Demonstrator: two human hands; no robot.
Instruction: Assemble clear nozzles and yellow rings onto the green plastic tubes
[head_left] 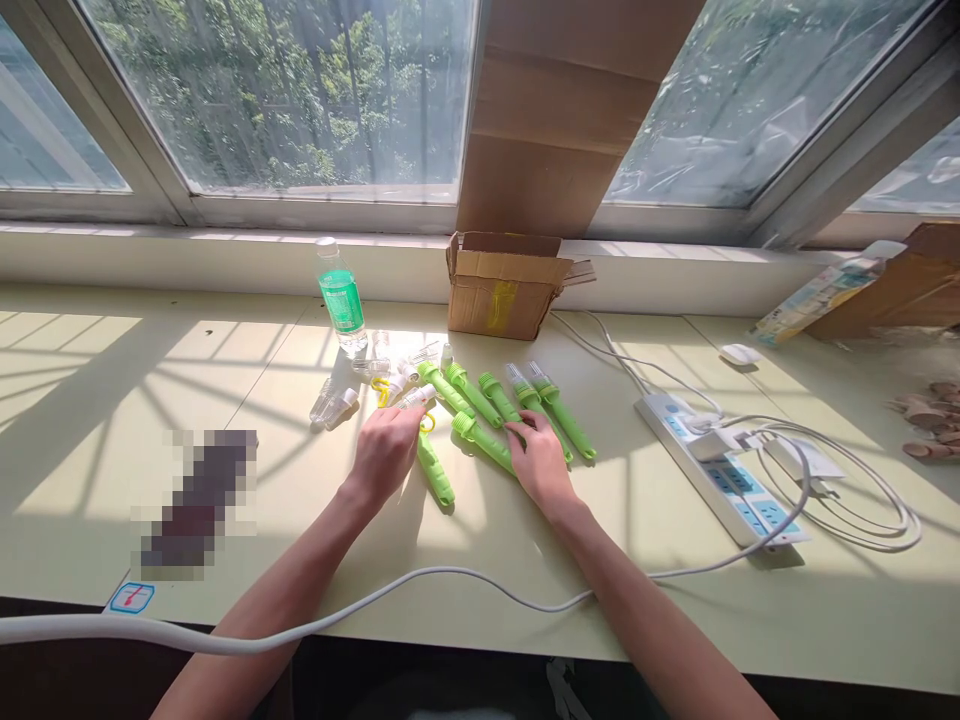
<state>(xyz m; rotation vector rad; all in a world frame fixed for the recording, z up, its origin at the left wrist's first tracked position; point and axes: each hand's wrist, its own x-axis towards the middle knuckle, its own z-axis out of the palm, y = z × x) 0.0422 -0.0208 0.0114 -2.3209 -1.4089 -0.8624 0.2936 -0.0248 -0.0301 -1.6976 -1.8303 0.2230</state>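
Several green plastic handles [487, 410] with threaded ends lie in a fan on the pale table [112, 400]. My left hand [384, 450] rests palm down on one green handle [436, 472] beside a yellow ring [427, 424], fingers curled over it near a clear cap. My right hand [538, 460] lies on another green handle [484, 440], fingers bent over its lower end. Clear plastic caps [335, 400] lie scattered to the left of the handles.
A green-labelled water bottle [341, 298] stands behind the caps. An open cardboard box [504, 285] sits by the window sill. A power strip [721, 468] with plugs and white cables lies right. A white cable [420, 585] crosses my forearms. A blurred dark object [199, 500] lies left.
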